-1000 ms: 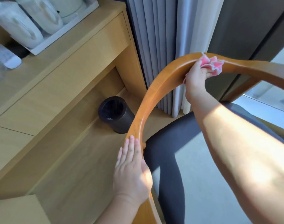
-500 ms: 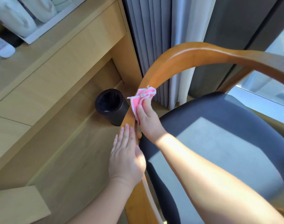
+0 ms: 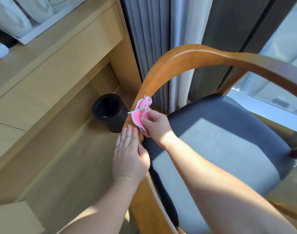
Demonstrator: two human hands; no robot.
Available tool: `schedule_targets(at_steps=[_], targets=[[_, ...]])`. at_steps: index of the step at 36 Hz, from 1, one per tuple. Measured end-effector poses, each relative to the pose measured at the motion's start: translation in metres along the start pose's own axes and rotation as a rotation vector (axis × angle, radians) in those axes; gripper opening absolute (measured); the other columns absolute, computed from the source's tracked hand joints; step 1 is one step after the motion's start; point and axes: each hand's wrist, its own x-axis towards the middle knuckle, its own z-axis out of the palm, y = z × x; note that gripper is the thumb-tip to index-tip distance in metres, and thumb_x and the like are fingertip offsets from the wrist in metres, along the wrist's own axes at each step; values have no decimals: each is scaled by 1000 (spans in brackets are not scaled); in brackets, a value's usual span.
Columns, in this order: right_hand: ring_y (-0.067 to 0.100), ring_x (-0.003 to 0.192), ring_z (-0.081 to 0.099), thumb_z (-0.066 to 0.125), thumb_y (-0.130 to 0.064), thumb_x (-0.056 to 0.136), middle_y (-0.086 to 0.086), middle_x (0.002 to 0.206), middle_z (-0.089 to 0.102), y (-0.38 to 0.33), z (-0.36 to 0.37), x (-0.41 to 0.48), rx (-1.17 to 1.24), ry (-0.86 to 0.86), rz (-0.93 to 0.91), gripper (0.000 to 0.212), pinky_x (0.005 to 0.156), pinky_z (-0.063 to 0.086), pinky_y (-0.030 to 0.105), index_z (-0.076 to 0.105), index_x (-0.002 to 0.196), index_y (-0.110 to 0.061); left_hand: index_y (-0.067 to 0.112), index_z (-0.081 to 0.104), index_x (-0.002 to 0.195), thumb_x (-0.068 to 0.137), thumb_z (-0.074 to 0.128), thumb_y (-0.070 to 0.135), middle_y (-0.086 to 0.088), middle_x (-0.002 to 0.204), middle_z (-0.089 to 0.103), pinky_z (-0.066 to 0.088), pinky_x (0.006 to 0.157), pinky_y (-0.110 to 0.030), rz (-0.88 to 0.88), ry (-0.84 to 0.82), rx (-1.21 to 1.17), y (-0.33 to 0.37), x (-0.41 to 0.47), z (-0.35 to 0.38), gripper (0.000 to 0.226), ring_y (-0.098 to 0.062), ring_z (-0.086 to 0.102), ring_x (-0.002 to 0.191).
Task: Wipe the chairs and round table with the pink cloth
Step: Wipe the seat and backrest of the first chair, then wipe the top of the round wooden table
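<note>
While the left hand (image 3: 131, 156) lies flat on the chair (image 3: 195, 54) rail at centre frame, fingers straight and together, the right hand (image 3: 157, 126) pinches the cloth (image 3: 142, 112) between thumb and fingertips, bunched against the rail just above the left fingertips. Read: left is a brace so the chair doesn't shift; the pinch lets the cloth wrap the curved edge. Neither hand touches the seat (image 3: 228, 141); round table not in frame. Containers: black bin (image 3: 109, 112) centre-left, just beside the rail, open top, inside too dark to tell contents. White tray (image 3: 48, 27) upper left on the table (image 3: 60, 53) holds white items, possibly rolled towels.
</note>
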Motion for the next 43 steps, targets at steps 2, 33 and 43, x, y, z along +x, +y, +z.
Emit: schedule_targets(at_steps=[2, 33, 43], targets=[[14, 75, 67, 64, -26, 94, 3, 88, 72, -4, -2, -7, -33, -3, 37, 15, 74, 58, 36, 72, 103, -17, 18, 20, 150, 97, 36, 26, 3, 157, 11, -4, 113, -24, -17, -3, -25, 0, 1, -1, 56, -3, -8, 137], [19, 94, 69, 52, -28, 98, 5, 99, 74, -197, 10, -420, 189, 282, 52, 28, 80, 54, 26, 70, 111, -12, 26, 62, 110, 84, 70, 25, 10, 91, 72, 55, 79, -28, 186, -648, -952, 85, -178, -258, 27, -4, 68, 85], [8, 69, 64, 46, -19, 101, -5, 75, 70, -188, 7, -522, -187, 854, 113, 28, 64, 51, 29, 70, 88, -19, 41, 64, 94, 92, 57, 18, 25, 88, 68, 45, 63, -5, 542, -733, -925, 110, -228, -265, 25, 6, 64, 84]])
